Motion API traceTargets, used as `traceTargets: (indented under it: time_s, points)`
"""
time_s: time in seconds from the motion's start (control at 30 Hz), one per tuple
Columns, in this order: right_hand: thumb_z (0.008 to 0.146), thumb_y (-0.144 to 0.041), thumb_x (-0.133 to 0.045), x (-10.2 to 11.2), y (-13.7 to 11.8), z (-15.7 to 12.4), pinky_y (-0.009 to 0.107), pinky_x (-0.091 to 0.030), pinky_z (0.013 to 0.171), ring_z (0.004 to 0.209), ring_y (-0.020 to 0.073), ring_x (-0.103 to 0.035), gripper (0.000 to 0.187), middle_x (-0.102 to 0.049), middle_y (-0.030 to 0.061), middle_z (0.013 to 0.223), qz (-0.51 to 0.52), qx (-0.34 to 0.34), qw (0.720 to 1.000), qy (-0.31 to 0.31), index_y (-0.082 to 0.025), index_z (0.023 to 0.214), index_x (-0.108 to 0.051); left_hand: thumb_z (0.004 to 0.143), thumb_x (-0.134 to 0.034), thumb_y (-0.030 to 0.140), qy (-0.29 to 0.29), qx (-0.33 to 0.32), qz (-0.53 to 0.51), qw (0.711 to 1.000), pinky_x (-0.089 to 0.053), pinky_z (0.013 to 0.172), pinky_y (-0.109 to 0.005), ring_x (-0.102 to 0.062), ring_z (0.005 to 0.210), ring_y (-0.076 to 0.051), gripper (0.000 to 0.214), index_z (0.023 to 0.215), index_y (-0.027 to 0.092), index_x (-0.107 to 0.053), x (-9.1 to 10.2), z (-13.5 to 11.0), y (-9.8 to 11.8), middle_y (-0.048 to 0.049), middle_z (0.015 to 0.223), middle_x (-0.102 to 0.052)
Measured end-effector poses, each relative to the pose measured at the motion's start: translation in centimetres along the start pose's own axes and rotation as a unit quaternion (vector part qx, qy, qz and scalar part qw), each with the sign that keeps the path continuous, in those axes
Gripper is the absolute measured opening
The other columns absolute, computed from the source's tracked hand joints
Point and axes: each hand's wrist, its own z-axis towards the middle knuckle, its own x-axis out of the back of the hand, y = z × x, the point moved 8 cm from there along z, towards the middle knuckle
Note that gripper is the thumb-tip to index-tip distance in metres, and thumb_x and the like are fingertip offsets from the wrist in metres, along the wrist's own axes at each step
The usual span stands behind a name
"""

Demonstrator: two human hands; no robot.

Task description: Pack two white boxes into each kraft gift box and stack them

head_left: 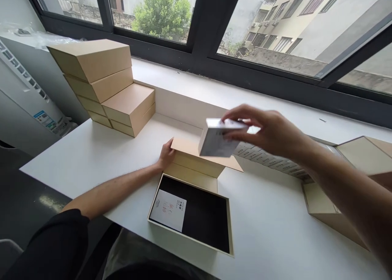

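My right hand [260,126] is closed on a small white box [219,143] with dark print, held in the air above the far side of the table. The large gift box [230,231] lies open in front of me, lined in black. Inside it, at the left end, rests one white printed box [168,210]; the black lining beside it is bare. My left hand [167,154] grips the left edge of the raised tan lid [196,165], its fingers partly hidden behind the lid.
Closed tan boxes [104,71] are stacked at the back left. Rows of small white boxes [266,159] line the back of the table, partly behind my right arm. More open tan boxes [324,200] stand at the right. A window ledge [183,81] runs behind the white table [122,159].
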Motion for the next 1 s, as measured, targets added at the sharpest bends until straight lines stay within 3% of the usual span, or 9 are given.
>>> traceTargets:
  time_s: [0.13,0.3,0.37,0.47,0.53,0.6,0.73,0.87,1.0]
  points:
    - [0.097,-0.038,-0.056,-5.0,-4.7,-4.6,0.027,-0.049,0.064,0.077,0.0150,-0.064,0.021,-0.069,0.0030,0.097,-0.044,0.073,0.986,-0.142,-0.025,0.111,-0.064,0.081,-0.057,0.024,0.012,0.006,0.006,1.000,-0.047,0.065,-0.029,-0.059,0.069,-0.018,0.006,0.078,0.019,-0.059,0.4,-0.1,-0.3,-0.0017,0.071,-0.064]
    - [0.084,-0.007,-0.062,-13.1,-6.9,-9.0,0.028,-0.040,0.052,0.069,0.0178,-0.058,0.014,-0.063,0.0060,0.086,-0.310,0.023,0.935,-0.172,-0.017,0.093,-0.066,0.081,-0.058,0.029,0.023,-0.003,0.004,1.000,-0.050,0.069,-0.032,-0.061,0.072,-0.020,0.012,0.074,0.019,-0.058,0.7,-0.2,-0.5,-0.0018,0.068,-0.064]
    - [0.086,-0.014,-0.064,-16.1,-7.7,-10.5,0.029,-0.042,0.052,0.075,0.0206,-0.060,0.018,-0.065,0.0110,0.096,-0.356,0.001,0.917,-0.178,-0.013,0.104,-0.067,0.080,-0.059,0.031,0.027,-0.005,-0.003,1.000,-0.049,0.069,-0.032,-0.061,0.071,-0.020,0.014,0.073,0.019,-0.058,0.8,-0.1,-0.5,-0.0017,0.068,-0.063]
    - [0.096,-0.050,-0.054,-19.0,-8.7,-12.6,0.032,-0.048,0.058,0.090,0.0264,-0.063,0.052,-0.065,0.0183,0.116,-0.319,-0.009,0.932,-0.173,-0.011,0.129,-0.059,0.081,-0.059,0.033,0.027,-0.005,-0.004,1.000,-0.048,0.069,-0.031,-0.061,0.069,-0.018,0.015,0.074,0.019,-0.058,0.8,-0.1,-0.4,-0.0017,0.070,-0.064]
    - [0.099,-0.059,-0.040,-19.7,-8.6,-13.7,0.033,-0.050,0.063,0.088,0.0259,-0.064,0.059,-0.068,0.0165,0.108,-0.244,-0.009,0.953,-0.177,-0.013,0.131,-0.058,0.082,-0.059,0.035,0.026,-0.002,0.002,1.000,-0.048,0.068,-0.030,-0.060,0.068,-0.018,0.017,0.075,0.019,-0.059,0.8,-0.1,-0.3,-0.0019,0.070,-0.064]
    - [0.102,-0.051,-0.035,-19.7,-7.8,-14.2,0.035,-0.051,0.070,0.087,0.0246,-0.063,0.049,-0.069,0.0142,0.099,-0.168,-0.021,0.969,-0.181,-0.016,0.121,-0.064,0.082,-0.060,0.038,0.026,0.004,0.008,1.000,-0.048,0.067,-0.029,-0.061,0.068,-0.018,0.021,0.074,0.019,-0.059,0.8,-0.1,-0.3,-0.0025,0.070,-0.065]
    - [0.102,-0.045,-0.038,-19.2,-5.7,-14.2,0.046,-0.049,0.090,0.115,0.0308,-0.057,0.045,-0.059,0.0184,0.132,-0.073,-0.054,0.978,-0.186,-0.018,0.131,-0.058,0.081,-0.062,0.047,0.029,0.015,0.012,0.999,-0.049,0.066,-0.029,-0.061,0.071,-0.018,0.029,0.075,0.019,-0.060,0.8,0.0,-0.6,-0.0033,0.070,-0.065]
    - [0.102,-0.045,-0.034,-20.5,-5.0,-14.3,0.042,-0.051,0.083,0.098,0.0260,-0.060,0.040,-0.061,0.0144,0.120,-0.043,-0.071,0.963,-0.255,-0.021,0.122,-0.061,0.082,-0.062,0.051,0.032,0.025,0.013,0.999,-0.050,0.070,-0.029,-0.062,0.075,-0.019,0.034,0.076,0.017,-0.063,0.9,0.0,-0.9,-0.0031,0.069,-0.065]
    - [0.102,-0.045,-0.038,-21.3,-5.3,-14.0,0.043,-0.050,0.084,0.097,0.0262,-0.058,0.037,-0.060,0.0128,0.110,-0.062,-0.039,0.961,-0.265,-0.023,0.114,-0.064,0.083,-0.062,0.050,0.029,0.029,0.022,0.999,-0.049,0.071,-0.029,-0.062,0.075,-0.019,0.035,0.078,0.016,-0.065,0.9,-0.1,-1.1,-0.0035,0.071,-0.066]
